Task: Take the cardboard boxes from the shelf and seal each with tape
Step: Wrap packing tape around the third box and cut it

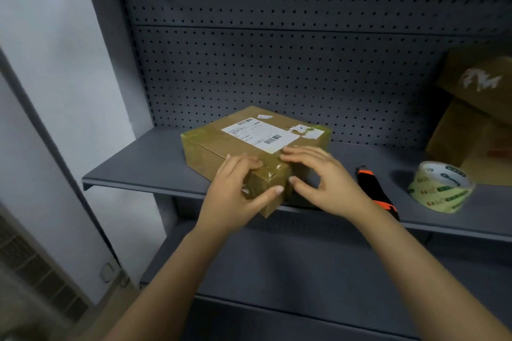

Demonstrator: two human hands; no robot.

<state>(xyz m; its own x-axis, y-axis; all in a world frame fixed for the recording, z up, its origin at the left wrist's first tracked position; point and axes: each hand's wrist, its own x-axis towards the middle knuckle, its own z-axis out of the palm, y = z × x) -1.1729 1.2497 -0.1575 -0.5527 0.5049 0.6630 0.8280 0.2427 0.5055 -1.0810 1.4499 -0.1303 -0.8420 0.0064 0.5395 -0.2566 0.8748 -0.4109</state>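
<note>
A flat, brown cardboard box [243,144] lies on the grey metal shelf [144,166], turned at an angle so that its near corner juts out past the shelf's front edge. Its top and sides are shiny with broad bands of brownish tape, which wrinkle and catch the light at the near corner. A white shipping label [260,133] with barcodes is stuck across the top, with scraps of torn white paper just behind it and to its right. The top flap seam shows as a dark line running back from the near corner. The left hand [235,196] grips that corner, its fingers curled over the top edge and its thumb stretched along the front face. The right hand [327,183] arches over the box's right side, its fingers lying nearly straight on the top by the label's near edge. Its thumb is spread well apart below them, with the tip at the side face. To the right on the same shelf lie an orange-and-black cutter [371,183], partly behind the right wrist, and a roll of clear tape [440,188] printed in green. Two more brown boxes [476,108] are stacked askew at the far right. A perforated back panel [277,63] rises behind the shelf, and a lower shelf [304,263] lies beneath the forearms.
</note>
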